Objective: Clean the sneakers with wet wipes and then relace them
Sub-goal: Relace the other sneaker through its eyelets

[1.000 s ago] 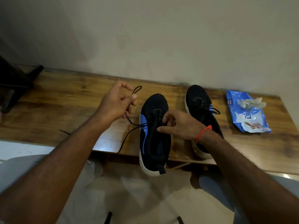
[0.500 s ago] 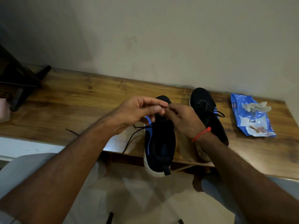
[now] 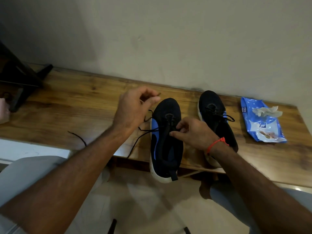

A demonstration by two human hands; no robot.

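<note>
Two sneakers sit on the table: the left hand (image 3: 133,107) pinches the lace (image 3: 135,146) away from the near sneaker (image 3: 166,141) to draw it taut, while the right hand (image 3: 194,130) grips its eyelets, steadying it.

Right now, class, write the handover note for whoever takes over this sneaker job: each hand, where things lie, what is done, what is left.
Left hand: raised left of the near sneaker, pinching the lace end.
Right hand: pinching at that sneaker's eyelets.
Near sneaker: heel overhanging the table edge, lace only partly threaded, its other end loose on the table.
Far sneaker: to its right, laced.
Wipes pack: far right, a used wipe on top.
Done: one sneaker laced. How clean either is, I cannot tell.
Left: finish lacing the near sneaker.
</note>
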